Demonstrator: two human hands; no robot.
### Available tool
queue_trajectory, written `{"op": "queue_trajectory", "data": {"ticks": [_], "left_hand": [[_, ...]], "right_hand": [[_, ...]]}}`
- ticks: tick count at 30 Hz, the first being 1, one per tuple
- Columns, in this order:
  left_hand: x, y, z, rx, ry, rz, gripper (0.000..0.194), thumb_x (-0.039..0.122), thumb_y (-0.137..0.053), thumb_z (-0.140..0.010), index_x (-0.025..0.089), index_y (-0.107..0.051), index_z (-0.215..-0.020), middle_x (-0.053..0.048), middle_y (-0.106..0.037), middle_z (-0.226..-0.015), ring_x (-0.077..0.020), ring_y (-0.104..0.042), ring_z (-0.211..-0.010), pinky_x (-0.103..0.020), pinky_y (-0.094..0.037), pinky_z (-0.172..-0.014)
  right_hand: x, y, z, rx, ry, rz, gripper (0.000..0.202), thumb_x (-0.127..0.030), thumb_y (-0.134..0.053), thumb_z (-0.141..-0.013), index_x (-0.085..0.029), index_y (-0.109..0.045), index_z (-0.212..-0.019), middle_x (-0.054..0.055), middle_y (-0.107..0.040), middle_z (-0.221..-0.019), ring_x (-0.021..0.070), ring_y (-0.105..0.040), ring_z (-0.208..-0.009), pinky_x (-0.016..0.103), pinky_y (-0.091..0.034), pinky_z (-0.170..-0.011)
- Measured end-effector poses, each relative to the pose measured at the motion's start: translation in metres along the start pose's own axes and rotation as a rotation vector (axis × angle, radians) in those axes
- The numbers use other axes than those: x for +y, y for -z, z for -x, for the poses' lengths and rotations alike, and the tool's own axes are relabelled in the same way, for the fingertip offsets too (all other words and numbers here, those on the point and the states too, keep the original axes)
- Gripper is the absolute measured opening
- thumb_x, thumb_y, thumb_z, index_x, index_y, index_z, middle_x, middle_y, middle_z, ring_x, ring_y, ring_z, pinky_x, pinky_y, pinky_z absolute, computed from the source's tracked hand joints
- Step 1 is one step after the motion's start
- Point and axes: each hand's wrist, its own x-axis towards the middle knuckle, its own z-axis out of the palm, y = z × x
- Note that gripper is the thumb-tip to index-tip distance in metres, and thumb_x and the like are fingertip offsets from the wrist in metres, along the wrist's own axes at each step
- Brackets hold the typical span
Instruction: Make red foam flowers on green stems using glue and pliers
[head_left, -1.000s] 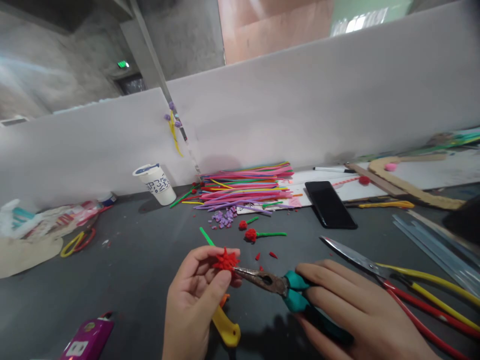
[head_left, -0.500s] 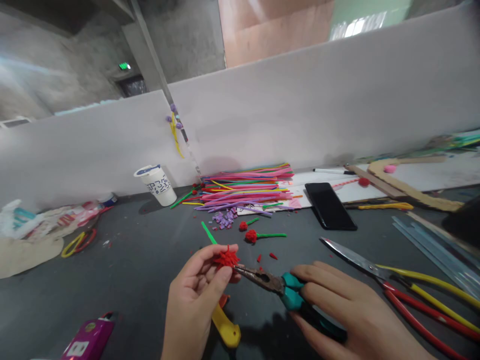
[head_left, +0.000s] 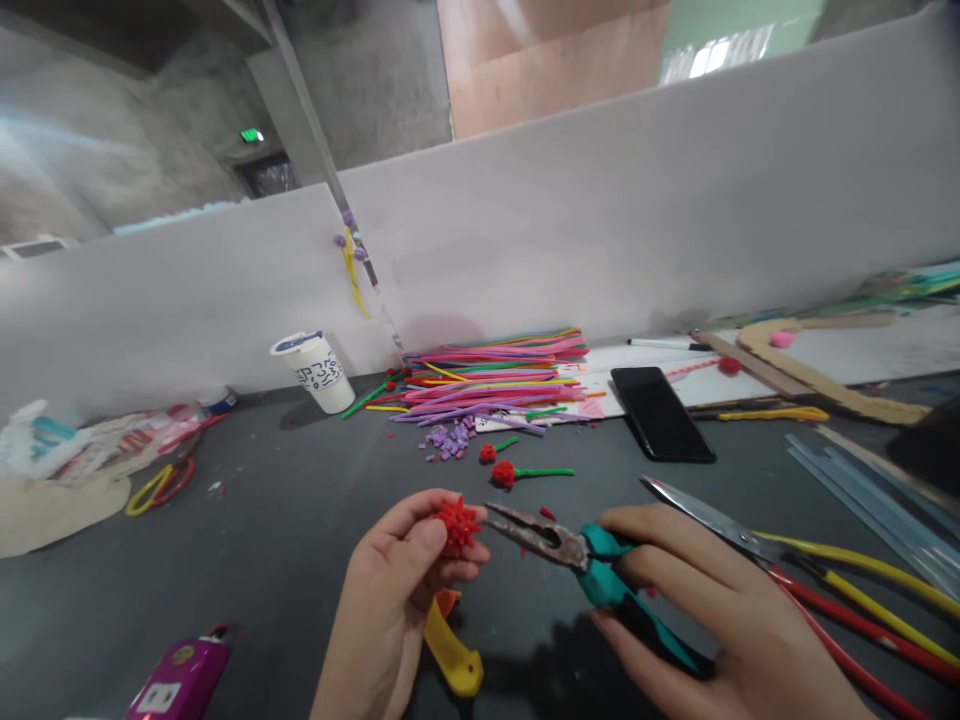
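Between the thumb and fingers of my left hand (head_left: 401,570) is a red spiky pipe-cleaner ball (head_left: 459,527), its points turned outward. My right hand (head_left: 697,590) is wrapped round the teal and black handles of needle-nose pliers (head_left: 551,540). The rusty jaws stand slightly apart, their tips just right of the ball, with nothing visible between them. Behind the hands lie two red pompom flowers on green stems, a larger one (head_left: 504,474) and a smaller one (head_left: 488,454). A small red scrap (head_left: 547,513) shows behind the pliers.
Long shears (head_left: 739,535) lie at the right, below a black phone (head_left: 661,413). Colourful pipe cleaners (head_left: 495,375) and purple bits (head_left: 450,440) lie along the back, near a paper cup (head_left: 313,372). A yellow-handled tool (head_left: 454,655) and a purple box (head_left: 180,680) are in front.
The pliers' jaws have come away from the red ball, moved right and opened a little. My left hand has turned the ball, so its spikes now face me; the green stem no longer shows.
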Motion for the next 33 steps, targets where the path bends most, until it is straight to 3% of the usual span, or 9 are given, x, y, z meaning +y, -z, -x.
{"op": "queue_trajectory", "data": {"ticks": [6, 11, 19, 28, 33], "left_hand": [[0.003, -0.001, 0.001, -0.059, 0.041, 0.094, 0.021, 0.027, -0.083, -0.072, 0.014, -0.079, -0.087, -0.007, -0.077, -0.070, -0.0138, -0.070, -0.060, -0.017, -0.056, -0.056], [0.004, -0.004, 0.007, -0.062, 0.022, 0.087, 0.020, 0.028, -0.081, -0.073, 0.015, -0.078, -0.087, -0.009, -0.079, -0.081, -0.0107, -0.065, -0.059, -0.016, -0.051, -0.056], [0.005, 0.001, 0.009, -0.158, 0.038, 0.097, 0.023, 0.028, -0.082, -0.069, 0.016, -0.079, -0.088, -0.006, -0.077, -0.081, -0.0087, -0.060, -0.058, -0.015, -0.048, -0.056], [0.001, -0.005, 0.014, -0.056, -0.145, -0.067, 0.031, 0.034, -0.086, -0.064, 0.019, -0.077, -0.090, -0.002, -0.069, -0.075, -0.0128, -0.063, -0.062, -0.021, -0.052, -0.061], [-0.001, -0.003, 0.014, -0.028, -0.143, -0.091, 0.030, 0.034, -0.084, -0.067, 0.020, -0.075, -0.092, -0.004, -0.071, -0.077, -0.0138, -0.065, -0.064, -0.021, -0.052, -0.061]], "right_hand": [[0.003, -0.001, 0.001, 0.031, -0.009, 0.005, 0.004, -0.020, -0.059, -0.082, -0.024, -0.060, -0.081, 0.006, -0.069, -0.098, 0.0178, -0.069, -0.085, 0.026, -0.057, -0.072], [0.003, 0.000, 0.000, 0.063, -0.028, 0.023, 0.005, -0.020, -0.058, -0.082, -0.024, -0.060, -0.080, 0.005, -0.069, -0.095, 0.0165, -0.068, -0.083, 0.024, -0.057, -0.070], [0.004, 0.001, 0.004, 0.048, 0.002, 0.026, 0.005, -0.020, -0.059, -0.081, -0.023, -0.062, -0.079, 0.006, -0.070, -0.098, 0.0169, -0.069, -0.087, 0.025, -0.057, -0.076], [-0.001, 0.005, -0.001, -0.014, 0.004, -0.039, 0.013, -0.018, -0.057, -0.080, -0.022, -0.067, -0.076, 0.004, -0.074, -0.092, 0.0147, -0.070, -0.079, 0.023, -0.057, -0.071], [-0.002, 0.007, -0.004, -0.032, -0.026, -0.072, 0.013, -0.018, -0.058, -0.078, -0.023, -0.069, -0.074, 0.004, -0.073, -0.087, 0.0144, -0.070, -0.076, 0.022, -0.057, -0.070]]}}
